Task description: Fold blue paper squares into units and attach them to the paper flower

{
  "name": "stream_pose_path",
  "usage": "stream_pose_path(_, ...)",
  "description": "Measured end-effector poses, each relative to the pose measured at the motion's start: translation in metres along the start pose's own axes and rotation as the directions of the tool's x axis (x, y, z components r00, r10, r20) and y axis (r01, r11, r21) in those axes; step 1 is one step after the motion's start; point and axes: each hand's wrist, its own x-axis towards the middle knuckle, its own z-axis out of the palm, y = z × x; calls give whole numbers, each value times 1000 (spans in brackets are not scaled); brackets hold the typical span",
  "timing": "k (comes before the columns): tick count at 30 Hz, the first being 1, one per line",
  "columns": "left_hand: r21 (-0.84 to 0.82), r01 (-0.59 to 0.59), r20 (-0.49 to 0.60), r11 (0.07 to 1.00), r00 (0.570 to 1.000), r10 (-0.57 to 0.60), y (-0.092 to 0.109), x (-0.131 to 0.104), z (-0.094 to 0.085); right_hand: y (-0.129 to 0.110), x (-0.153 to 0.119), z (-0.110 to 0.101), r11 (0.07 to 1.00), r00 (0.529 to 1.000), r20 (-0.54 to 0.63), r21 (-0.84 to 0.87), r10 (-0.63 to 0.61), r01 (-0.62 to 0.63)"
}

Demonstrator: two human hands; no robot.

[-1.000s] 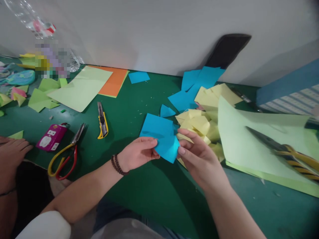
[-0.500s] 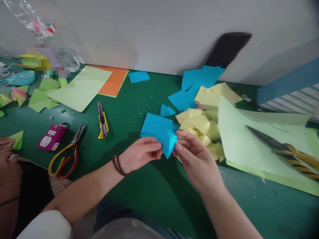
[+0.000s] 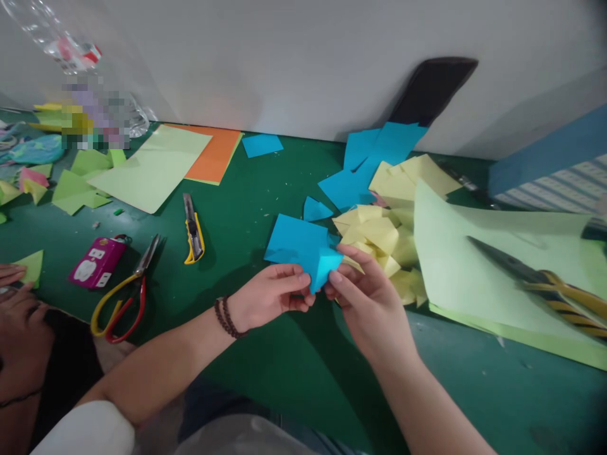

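Between my two hands is a small folded piece of blue paper (image 3: 322,268), raised above the green table. My left hand (image 3: 277,287), with a dark bead bracelet at the wrist, pinches its left side between thumb and fingers. On the right side, the thumb and fingertips of my right hand (image 3: 367,287) grip the same piece. A flat blue sheet (image 3: 296,239) lies just behind it. Close by are a small blue triangle (image 3: 316,210) and a pile of folded yellow paper pieces (image 3: 374,235).
Left of my hands lie a yellow box cutter (image 3: 193,230), scissors (image 3: 126,297) and a purple box (image 3: 98,260). Another person's hand (image 3: 19,309) touches green paper at far left. Right, more scissors (image 3: 531,272) rest on pale green sheets (image 3: 459,278). A phone (image 3: 434,91) leans on the wall.
The folded blue paper has turned between my fingers, so its lower point sits a little higher and a bright face shows to the right. Both hands keep hold of it.
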Motion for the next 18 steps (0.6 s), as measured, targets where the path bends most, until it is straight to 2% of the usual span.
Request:
stream_pose_path(6,-50,49,99,998,994,-44,-2,-1,0,-3,-1,0,1000,999,-48,20,-14,15)
stream_pose_path(18,-148,60,30,987,998,-57,0,-1,1,1,-2,1,999,1000,-19,31,-12,13)
